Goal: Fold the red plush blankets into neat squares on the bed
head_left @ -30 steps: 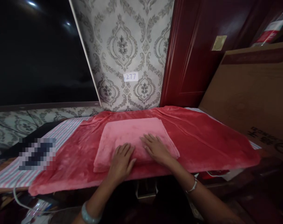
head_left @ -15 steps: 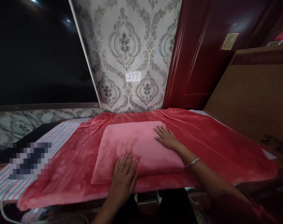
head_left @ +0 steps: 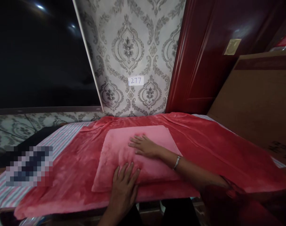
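Note:
A pink plush rectangle (head_left: 114, 146) lies flat on a larger red plush blanket (head_left: 204, 153). Whether it is a folded blanket or a flat cushion I cannot tell. My left hand (head_left: 124, 183) rests on its front edge, fingers spread and pointing away from me. Farther back, near the middle of its top, my right hand (head_left: 144, 146) lies flat with its fingers stretched toward the left. Neither hand grips anything. Faint press marks show in the pile around the fingers.
A striped cloth (head_left: 69, 133) shows under the blanket, with a blurred-out object (head_left: 29, 166) on it at left. Behind stand a large dark screen (head_left: 39, 62) and a patterned wall with a paper marked 277 (head_left: 136, 80). A cardboard box (head_left: 256, 94) borders the right side.
My right hand has slid left from the back right corner of the pink plush rectangle to its middle. My left hand stays at the front edge. The view has tilted slightly.

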The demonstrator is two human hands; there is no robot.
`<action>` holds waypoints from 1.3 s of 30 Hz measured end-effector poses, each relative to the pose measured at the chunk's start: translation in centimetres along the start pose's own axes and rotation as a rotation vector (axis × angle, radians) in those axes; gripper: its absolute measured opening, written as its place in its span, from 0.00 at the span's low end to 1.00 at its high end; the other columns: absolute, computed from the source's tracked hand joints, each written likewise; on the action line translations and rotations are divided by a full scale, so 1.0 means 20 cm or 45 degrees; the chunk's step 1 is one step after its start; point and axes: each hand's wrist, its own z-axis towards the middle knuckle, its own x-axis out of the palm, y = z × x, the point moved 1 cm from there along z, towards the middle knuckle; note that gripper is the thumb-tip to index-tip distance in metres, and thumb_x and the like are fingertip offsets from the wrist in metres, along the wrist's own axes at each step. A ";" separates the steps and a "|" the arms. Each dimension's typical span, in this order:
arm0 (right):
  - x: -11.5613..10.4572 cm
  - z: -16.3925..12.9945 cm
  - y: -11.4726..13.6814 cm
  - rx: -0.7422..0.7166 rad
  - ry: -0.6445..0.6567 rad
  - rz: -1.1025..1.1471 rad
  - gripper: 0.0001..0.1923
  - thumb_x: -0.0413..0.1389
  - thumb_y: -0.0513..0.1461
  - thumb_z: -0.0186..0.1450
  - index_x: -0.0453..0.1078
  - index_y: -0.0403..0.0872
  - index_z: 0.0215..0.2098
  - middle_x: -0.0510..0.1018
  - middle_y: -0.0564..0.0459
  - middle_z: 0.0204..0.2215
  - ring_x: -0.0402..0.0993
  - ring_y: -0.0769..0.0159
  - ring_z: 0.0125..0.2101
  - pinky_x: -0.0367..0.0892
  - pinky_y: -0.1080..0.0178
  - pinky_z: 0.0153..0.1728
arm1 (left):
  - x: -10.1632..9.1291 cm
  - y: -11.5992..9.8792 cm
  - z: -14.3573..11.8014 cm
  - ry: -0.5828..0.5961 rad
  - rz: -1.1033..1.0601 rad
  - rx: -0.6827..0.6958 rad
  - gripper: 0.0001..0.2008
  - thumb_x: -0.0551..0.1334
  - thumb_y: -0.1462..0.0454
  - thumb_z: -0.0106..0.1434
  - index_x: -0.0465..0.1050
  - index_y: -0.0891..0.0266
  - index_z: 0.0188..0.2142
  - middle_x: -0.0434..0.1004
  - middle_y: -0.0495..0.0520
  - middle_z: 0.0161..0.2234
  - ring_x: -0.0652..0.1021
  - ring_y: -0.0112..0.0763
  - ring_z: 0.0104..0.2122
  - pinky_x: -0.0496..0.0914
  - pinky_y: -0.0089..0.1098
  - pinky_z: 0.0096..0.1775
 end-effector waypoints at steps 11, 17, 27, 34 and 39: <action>-0.07 -0.03 -0.34 0.845 -0.128 -0.076 0.32 0.41 0.51 0.75 0.49 0.48 0.74 0.48 0.39 0.73 0.41 0.48 0.72 0.43 0.36 0.66 | 0.03 0.00 -0.03 0.015 -0.035 -0.037 0.29 0.59 0.69 0.63 0.68 0.53 0.64 0.69 0.55 0.65 0.67 0.46 0.64 0.57 0.51 0.64; 0.14 -0.21 0.16 0.386 -0.129 0.028 0.39 0.46 0.55 0.72 0.48 0.45 0.74 0.46 0.39 0.73 0.39 0.50 0.73 0.41 0.43 0.69 | -0.05 0.04 0.00 0.036 -0.272 -0.127 0.30 0.54 0.66 0.70 0.55 0.52 0.70 0.70 0.56 0.64 0.70 0.39 0.63 0.62 0.47 0.63; 0.30 -0.32 0.26 0.335 -0.177 0.052 0.42 0.46 0.57 0.72 0.47 0.41 0.74 0.45 0.44 0.73 0.38 0.51 0.73 0.37 0.43 0.71 | 0.08 0.39 0.50 0.837 -0.517 0.098 0.28 0.50 0.52 0.74 0.52 0.47 0.71 0.55 0.54 0.71 0.56 0.39 0.71 0.49 0.53 0.68; 0.33 -0.33 0.26 0.350 -0.216 0.069 0.40 0.46 0.56 0.72 0.48 0.44 0.74 0.46 0.46 0.73 0.39 0.53 0.73 0.38 0.45 0.71 | 0.27 0.82 0.64 0.858 -0.174 -0.181 0.29 0.52 0.48 0.71 0.57 0.48 0.69 0.54 0.56 0.72 0.54 0.45 0.71 0.47 0.57 0.67; 0.32 -0.33 0.27 0.356 -0.200 0.100 0.40 0.47 0.56 0.72 0.47 0.44 0.74 0.46 0.46 0.73 0.38 0.54 0.73 0.37 0.45 0.71 | 0.26 0.94 0.70 0.871 -0.002 -0.519 0.31 0.46 0.50 0.72 0.60 0.61 0.69 0.59 0.69 0.69 0.60 0.57 0.68 0.50 0.67 0.63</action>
